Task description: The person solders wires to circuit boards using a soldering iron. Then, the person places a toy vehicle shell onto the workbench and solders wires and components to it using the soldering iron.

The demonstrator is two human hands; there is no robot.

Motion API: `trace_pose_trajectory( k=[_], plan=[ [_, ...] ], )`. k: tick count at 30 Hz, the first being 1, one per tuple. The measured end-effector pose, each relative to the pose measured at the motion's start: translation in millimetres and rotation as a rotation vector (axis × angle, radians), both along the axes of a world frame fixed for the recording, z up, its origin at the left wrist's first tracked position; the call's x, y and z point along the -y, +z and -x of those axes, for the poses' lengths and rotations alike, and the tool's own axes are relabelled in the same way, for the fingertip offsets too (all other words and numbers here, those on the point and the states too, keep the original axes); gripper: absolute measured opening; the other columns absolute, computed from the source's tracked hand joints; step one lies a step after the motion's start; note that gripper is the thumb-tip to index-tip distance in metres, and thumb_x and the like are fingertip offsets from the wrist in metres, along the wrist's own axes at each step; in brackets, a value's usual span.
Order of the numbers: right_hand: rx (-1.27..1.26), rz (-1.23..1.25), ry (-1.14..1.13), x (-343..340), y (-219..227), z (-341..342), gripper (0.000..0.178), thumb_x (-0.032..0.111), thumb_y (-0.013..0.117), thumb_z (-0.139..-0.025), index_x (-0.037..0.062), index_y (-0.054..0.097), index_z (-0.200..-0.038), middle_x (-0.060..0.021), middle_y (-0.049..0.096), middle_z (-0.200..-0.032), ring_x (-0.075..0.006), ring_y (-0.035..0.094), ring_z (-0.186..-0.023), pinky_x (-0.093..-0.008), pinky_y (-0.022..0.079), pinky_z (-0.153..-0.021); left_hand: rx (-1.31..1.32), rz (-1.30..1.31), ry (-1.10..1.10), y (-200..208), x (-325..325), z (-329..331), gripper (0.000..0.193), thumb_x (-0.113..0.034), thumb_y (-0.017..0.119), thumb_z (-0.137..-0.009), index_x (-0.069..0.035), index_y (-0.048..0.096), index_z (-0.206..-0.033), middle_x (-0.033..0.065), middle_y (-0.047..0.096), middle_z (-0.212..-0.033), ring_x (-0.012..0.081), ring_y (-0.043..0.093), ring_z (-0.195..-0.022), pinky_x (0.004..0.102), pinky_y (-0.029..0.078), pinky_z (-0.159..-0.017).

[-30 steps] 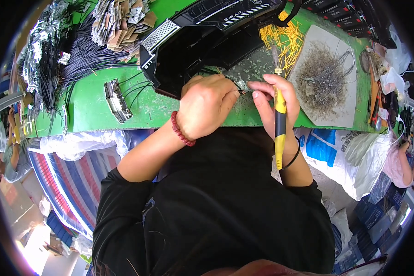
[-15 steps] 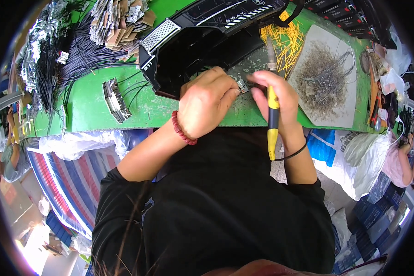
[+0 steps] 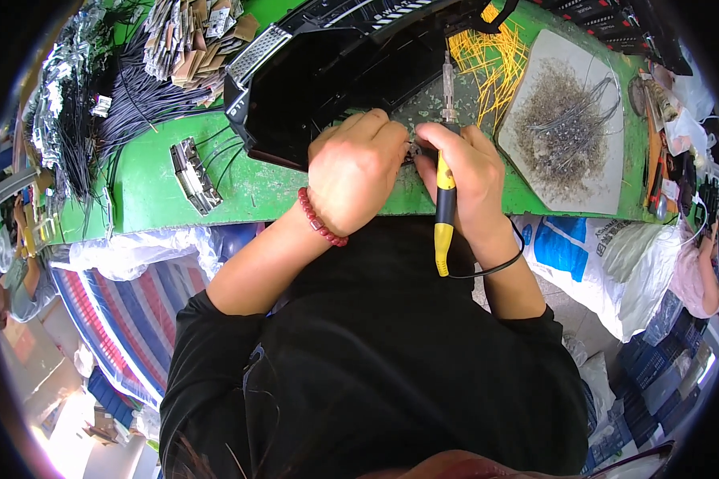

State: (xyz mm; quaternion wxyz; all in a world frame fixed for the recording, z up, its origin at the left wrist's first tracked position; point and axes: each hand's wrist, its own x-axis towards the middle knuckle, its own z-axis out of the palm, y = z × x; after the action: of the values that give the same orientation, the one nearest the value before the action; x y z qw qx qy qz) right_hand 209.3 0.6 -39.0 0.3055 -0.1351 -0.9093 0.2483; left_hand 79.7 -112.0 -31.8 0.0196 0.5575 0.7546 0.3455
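Above the near edge of the green bench, my left hand (image 3: 355, 172) is closed, thumb and fingers pinching a small metallic part (image 3: 411, 152) that they mostly cover. My right hand (image 3: 473, 176) is closed around a yellow-and-black soldering iron (image 3: 445, 203). The iron's metal end points away from me and its cord loops over my right wrist. Thumb and forefinger of that hand reach to the small part, but their contact is hard to make out. Just beyond my left hand lies a large black plastic housing (image 3: 252, 88), open side toward me, its inside dark.
On the green bench (image 3: 148, 195) at left are a metal module with wires (image 3: 193, 177), black cables (image 3: 140, 88) and stacked small boards (image 3: 192, 44). Yellow wires (image 3: 487, 68) lie right of the housing. A pale board (image 3: 599, 188) bears debris. Plastic bags (image 3: 615, 271) hang below.
My right hand has moved left with the soldering iron, bringing its fingers closer to my left hand. The housing and other bench items appear slightly shifted left in view.
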Motion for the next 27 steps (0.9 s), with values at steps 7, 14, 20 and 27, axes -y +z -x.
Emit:
trace_pose_trajectory(
  k=[7,14,20,27],
  plan=[
    [0.06,0.002,0.022,-1.3,2.5,-2.3,0.052,-0.006,0.077,-0.057,0.009,0.065,-0.105,-0.005,0.065,-0.077,-0.0231,0.054,-0.064,-0.0333,0.045,-0.057,-0.088,0.034,-0.006,1.0,0.4,0.4,0.014,-0.009,0.065,-0.074,-0.009,0.053,-0.069,0.0058,0.053,-0.071,0.0238,0.06,-0.066,0.0347,0.049,-0.057],
    [0.056,0.099,0.022,-4.8,-1.9,-8.4,0.049,-0.005,0.076,-0.065,0.0093,0.064,-0.11,-0.0068,0.069,-0.085,-0.0217,0.063,-0.071,-0.0307,0.05,-0.064,-0.087,0.079,-0.024,4.9,-4.5,1.4,0.011,-0.008,0.069,-0.072,-0.008,0.059,-0.071,0.0062,0.053,-0.07,0.0253,0.059,-0.065,0.0357,0.048,-0.055],
    [-0.246,0.609,-0.037,-17.0,13.7,-59.2,0.046,0.025,0.058,-0.097,-0.0057,0.047,-0.129,-0.0128,0.07,-0.096,-0.0202,0.071,-0.082,-0.0258,0.051,-0.066,-0.099,0.093,-0.058,7.8,-8.8,0.3,0.011,-0.008,0.069,-0.073,-0.008,0.058,-0.07,0.0066,0.053,-0.07,0.0257,0.059,-0.065,0.0359,0.047,-0.056],
    [-0.554,0.685,-0.453,-72.8,5.8,-128.8,0.042,0.028,0.051,-0.094,-0.0085,0.063,-0.112,-0.0031,0.051,-0.064,-0.0055,0.04,-0.052,-0.0196,0.03,-0.048,-0.073,0.084,-0.058,9.5,-8.4,2.9,0.014,-0.001,0.067,-0.071,-0.006,0.055,-0.066,0.0085,0.052,-0.068,0.027,0.058,-0.062,0.0355,0.046,-0.053]
  ],
)
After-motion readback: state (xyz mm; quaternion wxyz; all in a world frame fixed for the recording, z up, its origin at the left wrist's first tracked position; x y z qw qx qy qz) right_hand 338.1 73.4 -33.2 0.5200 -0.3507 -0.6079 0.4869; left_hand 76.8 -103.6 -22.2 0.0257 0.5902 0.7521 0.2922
